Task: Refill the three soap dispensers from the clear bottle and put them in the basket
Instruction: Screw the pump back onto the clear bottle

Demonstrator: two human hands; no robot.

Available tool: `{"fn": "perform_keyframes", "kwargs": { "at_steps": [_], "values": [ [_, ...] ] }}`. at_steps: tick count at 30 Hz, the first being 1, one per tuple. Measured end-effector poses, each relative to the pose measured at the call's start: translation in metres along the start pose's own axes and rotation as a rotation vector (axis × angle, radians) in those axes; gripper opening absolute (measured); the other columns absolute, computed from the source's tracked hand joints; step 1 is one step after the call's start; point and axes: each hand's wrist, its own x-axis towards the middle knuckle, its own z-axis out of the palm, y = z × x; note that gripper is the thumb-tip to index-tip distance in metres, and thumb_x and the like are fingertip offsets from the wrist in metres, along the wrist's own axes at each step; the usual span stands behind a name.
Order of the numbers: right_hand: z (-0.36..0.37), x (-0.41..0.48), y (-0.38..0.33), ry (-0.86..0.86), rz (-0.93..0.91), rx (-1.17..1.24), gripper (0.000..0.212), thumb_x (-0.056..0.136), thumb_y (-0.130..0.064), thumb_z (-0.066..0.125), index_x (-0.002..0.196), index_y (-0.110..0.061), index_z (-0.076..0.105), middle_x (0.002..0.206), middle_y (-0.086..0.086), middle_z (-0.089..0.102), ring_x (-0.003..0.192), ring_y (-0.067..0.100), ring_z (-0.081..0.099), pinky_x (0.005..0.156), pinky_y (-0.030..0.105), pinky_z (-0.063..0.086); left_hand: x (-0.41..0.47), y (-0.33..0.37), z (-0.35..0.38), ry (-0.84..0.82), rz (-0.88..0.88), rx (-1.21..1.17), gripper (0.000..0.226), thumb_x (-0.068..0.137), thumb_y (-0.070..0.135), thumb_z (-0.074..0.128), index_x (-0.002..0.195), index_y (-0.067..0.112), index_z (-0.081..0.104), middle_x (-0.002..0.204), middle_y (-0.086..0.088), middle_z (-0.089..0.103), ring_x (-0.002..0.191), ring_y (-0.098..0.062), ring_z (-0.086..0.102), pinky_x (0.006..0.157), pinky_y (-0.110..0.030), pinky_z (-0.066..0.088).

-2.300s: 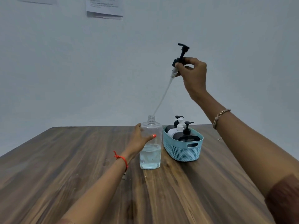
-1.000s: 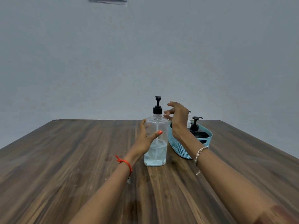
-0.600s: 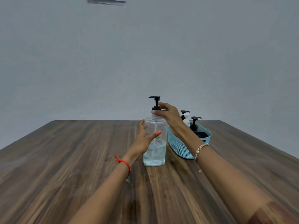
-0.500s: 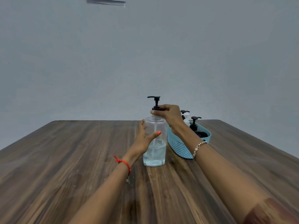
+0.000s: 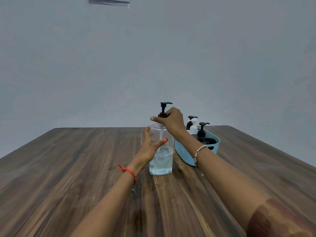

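The clear bottle (image 5: 161,161) stands upright on the wooden table (image 5: 68,168), about a third full of clear liquid. My left hand (image 5: 150,146) grips its body from the left. My right hand (image 5: 171,119) grips the collar of the black pump (image 5: 164,107) that sits on the bottle's neck, nozzle pointing right. Just right of the bottle stands the teal basket (image 5: 185,155). Three soap dispensers stand in it: a black-pumped one at the back (image 5: 190,123), a white one (image 5: 193,129) and a black one in front (image 5: 202,132).
The table reaches to a plain grey wall. A sheet of paper (image 5: 109,1) hangs high on the wall. The table's right edge runs diagonally past the basket.
My right hand brought the pump with its tube down into the clear bottle and now grips its collar. The nozzle has turned from pointing left to pointing right. My left hand stayed on the bottle.
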Motion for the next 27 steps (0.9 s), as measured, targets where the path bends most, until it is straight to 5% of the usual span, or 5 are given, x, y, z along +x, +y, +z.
{"fn": "perform_keyframes", "kwargs": {
  "at_steps": [5, 7, 13, 19, 27],
  "values": [
    [-0.009, 0.009, 0.003, -0.201, 0.08, 0.199, 0.009, 0.079, -0.004, 0.067, 0.087, -0.007, 0.064, 0.084, 0.006, 0.066, 0.082, 0.014, 0.062, 0.079, 0.027, 0.049, 0.0, 0.001, -0.001, 0.017, 0.006, -0.014, 0.088, 0.084, 0.027, 0.065, 0.147, 0.019, 0.004, 0.151, -0.007, 0.023, 0.132, -0.026, 0.038, 0.105, -0.036, 0.037],
    [-0.014, 0.012, 0.007, -0.238, 0.077, 0.246, 0.02, 0.077, 0.006, 0.065, 0.097, 0.0, 0.065, 0.088, 0.011, 0.067, 0.085, 0.018, 0.064, 0.087, 0.027, 0.051, 0.002, 0.0, 0.001, 0.013, 0.017, -0.007, 0.086, 0.084, 0.026, 0.066, 0.146, 0.019, 0.007, 0.15, -0.008, 0.025, 0.133, -0.028, 0.037, 0.108, -0.042, 0.037],
    [0.003, 0.004, 0.003, -0.022, 0.053, 0.076, 0.037, 0.062, -0.012, 0.086, 0.083, -0.007, 0.056, 0.075, -0.003, 0.062, 0.068, 0.008, 0.061, 0.065, 0.017, 0.048, 0.004, -0.006, 0.001, 0.028, -0.001, 0.041, 0.096, 0.081, 0.037, 0.067, 0.147, 0.024, -0.002, 0.156, -0.007, 0.012, 0.138, -0.027, 0.029, 0.112, -0.047, 0.031],
    [-0.01, 0.011, 0.005, -0.252, 0.111, 0.245, 0.023, 0.078, 0.009, 0.062, 0.101, 0.004, 0.064, 0.085, 0.007, 0.066, 0.086, 0.018, 0.063, 0.087, 0.025, 0.05, 0.007, -0.007, -0.002, 0.036, -0.002, 0.06, 0.096, 0.075, 0.042, 0.071, 0.145, 0.029, 0.006, 0.152, -0.008, 0.02, 0.134, -0.029, 0.034, 0.109, -0.05, 0.035],
    [0.013, -0.001, 0.004, 0.082, 0.033, 0.012, 0.043, 0.06, -0.014, 0.087, 0.09, -0.004, 0.057, 0.08, -0.001, 0.062, 0.071, 0.008, 0.059, 0.062, 0.014, 0.046, 0.005, -0.007, 0.001, 0.058, -0.017, 0.058, 0.093, 0.079, 0.036, 0.069, 0.145, 0.026, 0.004, 0.152, -0.007, 0.017, 0.136, -0.027, 0.031, 0.111, -0.049, 0.032]
  ]
}}
